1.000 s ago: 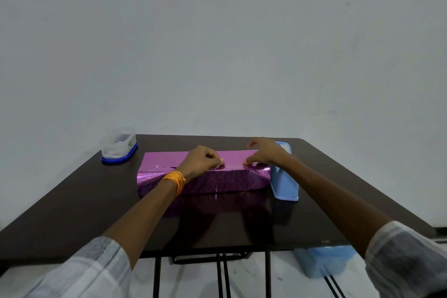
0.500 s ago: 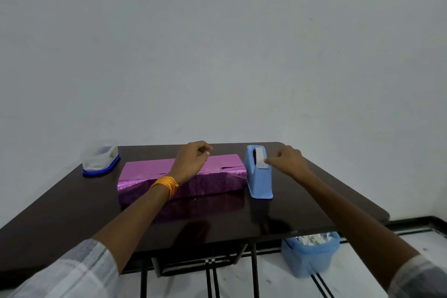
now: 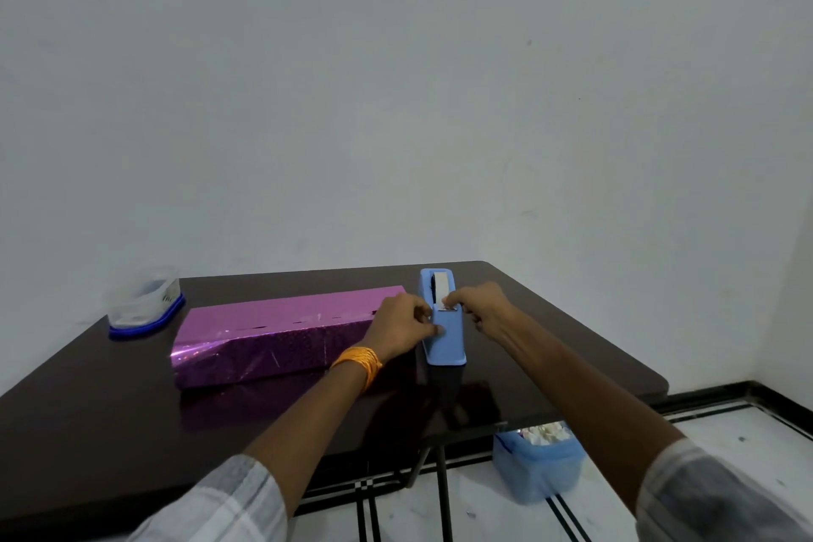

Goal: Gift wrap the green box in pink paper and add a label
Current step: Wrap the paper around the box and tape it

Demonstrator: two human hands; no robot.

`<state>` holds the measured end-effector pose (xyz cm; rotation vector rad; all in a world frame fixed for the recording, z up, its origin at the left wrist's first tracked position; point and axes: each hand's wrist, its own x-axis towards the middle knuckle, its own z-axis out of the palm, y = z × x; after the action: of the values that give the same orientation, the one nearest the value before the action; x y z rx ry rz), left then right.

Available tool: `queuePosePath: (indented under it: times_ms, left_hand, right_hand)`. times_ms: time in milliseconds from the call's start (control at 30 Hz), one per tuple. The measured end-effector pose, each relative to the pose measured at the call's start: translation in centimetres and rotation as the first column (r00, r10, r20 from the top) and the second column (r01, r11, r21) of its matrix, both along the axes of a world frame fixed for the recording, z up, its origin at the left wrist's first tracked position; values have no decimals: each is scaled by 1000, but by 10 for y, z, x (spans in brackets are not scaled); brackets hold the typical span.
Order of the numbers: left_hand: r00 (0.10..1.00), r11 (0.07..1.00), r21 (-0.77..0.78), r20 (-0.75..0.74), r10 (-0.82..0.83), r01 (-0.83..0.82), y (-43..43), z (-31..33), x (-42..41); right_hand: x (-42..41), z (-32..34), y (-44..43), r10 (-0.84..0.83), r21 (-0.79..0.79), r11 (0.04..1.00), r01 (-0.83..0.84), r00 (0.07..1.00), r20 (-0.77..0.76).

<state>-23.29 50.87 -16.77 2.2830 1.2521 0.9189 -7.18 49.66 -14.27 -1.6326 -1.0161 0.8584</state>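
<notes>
A second ago both hands pressed on top of the pink-wrapped box (image 3: 272, 334); since then the right hand (image 3: 481, 307) has gone to the blue tape dispenser (image 3: 442, 317), its fingertips now at the cutter, seemingly pinching the tape end. The left hand (image 3: 398, 327) has left the box too and now grips the dispenser's left side.

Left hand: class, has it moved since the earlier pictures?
Yes. The left hand left the pink-wrapped box and went right to the blue tape dispenser.
</notes>
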Motion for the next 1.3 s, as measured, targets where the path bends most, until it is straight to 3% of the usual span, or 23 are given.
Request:
queuePosePath:
  times_ms: [367,633,800,933,1133,1233,1300]
  left_hand:
    - [998,997,32,9,69,-69,3,-2,9]
    - [996,996,41,48,75,-77,0,-6,12]
    - [994,996,22,70,81,-83,0,-6,11]
    - [994,996,36,75,77,-80,2,-10,11]
    - [995,996,47,73,66,-70,6,-11,12]
    - [995,995,64,70,72,-76,6,-12,12]
    - [995,993,82,69,75,-80,4,-12,13]
  right_hand:
    - [-11,27,9,-50,51,998,46,996,80]
    - [-13,5,-25,-55,47,997,65,979,-194]
    - [-20,-14,-30,-88,56,993,103,969,-233]
    - [-21,-27,-39,-97,115,987,112,987,-128]
    - [-17,-21,-44,-107,177,983,53,945,308]
    - [-12,-19,-47,-26,63,998,-3,892,452]
    - [-9,-28,-55,34,9,999,-43,894,448]
